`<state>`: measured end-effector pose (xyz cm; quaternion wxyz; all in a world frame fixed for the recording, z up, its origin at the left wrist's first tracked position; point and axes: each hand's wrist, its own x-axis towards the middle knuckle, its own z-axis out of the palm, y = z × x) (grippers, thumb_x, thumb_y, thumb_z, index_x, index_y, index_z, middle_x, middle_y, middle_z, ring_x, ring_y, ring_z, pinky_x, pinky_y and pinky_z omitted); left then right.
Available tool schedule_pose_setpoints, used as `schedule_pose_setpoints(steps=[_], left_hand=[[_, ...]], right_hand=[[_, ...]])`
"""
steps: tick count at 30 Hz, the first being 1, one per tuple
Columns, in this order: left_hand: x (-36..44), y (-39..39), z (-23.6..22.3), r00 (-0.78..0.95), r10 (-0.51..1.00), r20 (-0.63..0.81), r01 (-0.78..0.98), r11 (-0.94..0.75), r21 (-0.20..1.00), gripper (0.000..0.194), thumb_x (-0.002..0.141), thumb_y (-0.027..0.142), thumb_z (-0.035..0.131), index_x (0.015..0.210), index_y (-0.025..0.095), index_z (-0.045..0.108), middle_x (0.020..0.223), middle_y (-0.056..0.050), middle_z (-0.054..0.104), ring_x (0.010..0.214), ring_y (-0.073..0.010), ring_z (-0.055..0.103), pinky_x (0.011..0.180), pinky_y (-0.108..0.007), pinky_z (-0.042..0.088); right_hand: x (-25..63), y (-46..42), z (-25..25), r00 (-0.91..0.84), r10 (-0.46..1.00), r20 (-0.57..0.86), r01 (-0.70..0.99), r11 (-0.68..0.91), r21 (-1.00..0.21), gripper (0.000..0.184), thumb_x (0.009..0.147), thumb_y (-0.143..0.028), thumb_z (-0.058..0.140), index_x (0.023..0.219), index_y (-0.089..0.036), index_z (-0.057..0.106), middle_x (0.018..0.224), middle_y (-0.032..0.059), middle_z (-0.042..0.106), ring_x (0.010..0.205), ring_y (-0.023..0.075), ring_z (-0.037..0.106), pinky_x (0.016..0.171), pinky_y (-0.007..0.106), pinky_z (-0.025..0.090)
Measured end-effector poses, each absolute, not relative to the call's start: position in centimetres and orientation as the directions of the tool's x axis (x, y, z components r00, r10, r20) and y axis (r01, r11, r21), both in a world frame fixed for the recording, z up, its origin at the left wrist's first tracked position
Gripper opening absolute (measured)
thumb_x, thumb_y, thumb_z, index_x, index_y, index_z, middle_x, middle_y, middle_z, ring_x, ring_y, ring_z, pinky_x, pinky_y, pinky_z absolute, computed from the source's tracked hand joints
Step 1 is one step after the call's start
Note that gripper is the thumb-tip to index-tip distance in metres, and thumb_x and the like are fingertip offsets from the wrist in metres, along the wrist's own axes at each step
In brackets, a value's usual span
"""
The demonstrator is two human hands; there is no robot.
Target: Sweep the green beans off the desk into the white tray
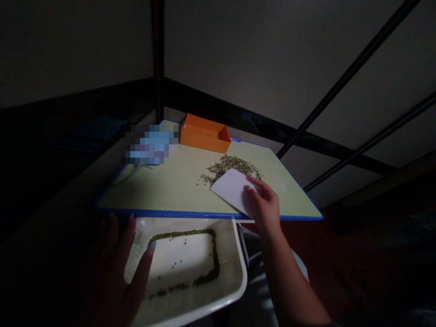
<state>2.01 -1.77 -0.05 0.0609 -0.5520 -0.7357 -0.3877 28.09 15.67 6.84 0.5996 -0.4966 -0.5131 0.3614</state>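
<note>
My right hand [264, 197] pinches a white card [235, 188] between thumb and fingers, just above the tabletop. The card's far edge meets a spread-out heap of small green-brown seeds or grains [235, 164]. Below the table's front edge is a white plastic tub [240, 277], with similar grains lined along the edges of its floor and a few scattered in the middle. My left hand [119, 268], in deep shadow, straddles the tub's left rim, thumb inside and fingers outside.
The pale yellow table [163, 190] has a raised blue edge. An orange open box [204, 134] stands at its back, beside a blurred-out light-blue item [150, 145] at the left. Behind are pale wall panels with dark strips. Grey cloth [255, 281] shows beneath the right forearm.
</note>
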Motion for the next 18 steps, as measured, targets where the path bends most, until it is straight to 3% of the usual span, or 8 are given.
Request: schedule_pose_setpoints(steps=[11, 18], left_hand=[[1.9, -1.7, -0.2, -0.354, 0.758, 0.548, 0.874, 0.059, 0.482, 0.066, 0.090, 0.046, 0.038, 0.152, 0.040, 0.018, 0.167, 0.003, 0.014, 0.151, -0.0320, 0.026, 0.123, -0.062, 0.027], [1.8, -1.8, -0.2, -0.335, 0.757, 0.561, 0.883, 0.045, 0.468, 0.067, 0.089, 0.045, 0.039, 0.152, 0.039, 0.018, 0.167, 0.002, 0.015, 0.151, -0.0327, 0.025, 0.123, -0.063, 0.027]], right_hand=[[28.6, 15.1, 7.4, 0.201, 0.938, 0.284, 0.096, 0.270, -0.958, 0.042, 0.070, -0.039, 0.078, 0.106, -0.019, 0.075, 0.111, 0.0110, 0.075, 0.094, 0.0240, 0.068, 0.082, 0.039, 0.052], [28.3, 16.2, 7.1, 0.133, 0.920, 0.368, 0.113, 0.354, -0.928, 0.035, 0.074, -0.036, 0.076, 0.106, -0.022, 0.074, 0.117, 0.0089, 0.073, 0.105, 0.0244, 0.066, 0.093, 0.041, 0.049]])
